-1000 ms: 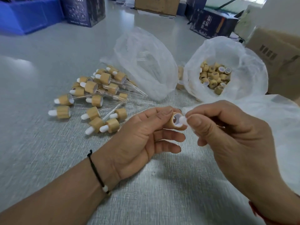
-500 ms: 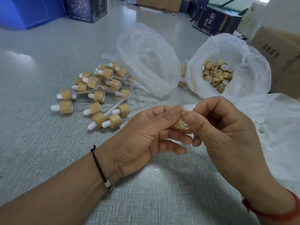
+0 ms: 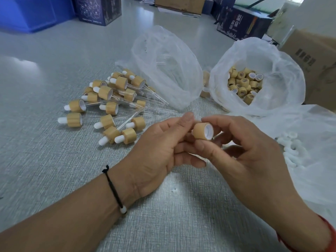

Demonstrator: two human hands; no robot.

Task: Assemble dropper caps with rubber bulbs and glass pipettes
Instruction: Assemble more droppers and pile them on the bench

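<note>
A bamboo-coloured dropper cap [image 3: 199,130] with a white lining is held above the table between both hands, its open end facing right. My right hand [image 3: 245,155] pinches it between thumb and forefinger. My left hand [image 3: 154,148] grips the cap's left end with curled fingers; that end and any bulb there are hidden. A pile of assembled droppers [image 3: 109,106], with white bulbs and glass pipettes, lies to the left. Loose caps [image 3: 241,84] fill one plastic bag, glass pipettes [image 3: 163,59] sit in another, and white rubber bulbs [image 3: 291,148] lie in a bag at the right.
The grey table [image 3: 54,170] carries a blue crate [image 3: 27,13] and dark printed boxes [image 3: 98,8] at the back. A cardboard box [image 3: 309,60] stands at the far right, behind the caps bag [image 3: 283,79].
My right hand pushed a white bulb into the cap's open end, then shifted to pinch the cap itself. The cap has turned so its white lining shows. The view moved slightly closer.
</note>
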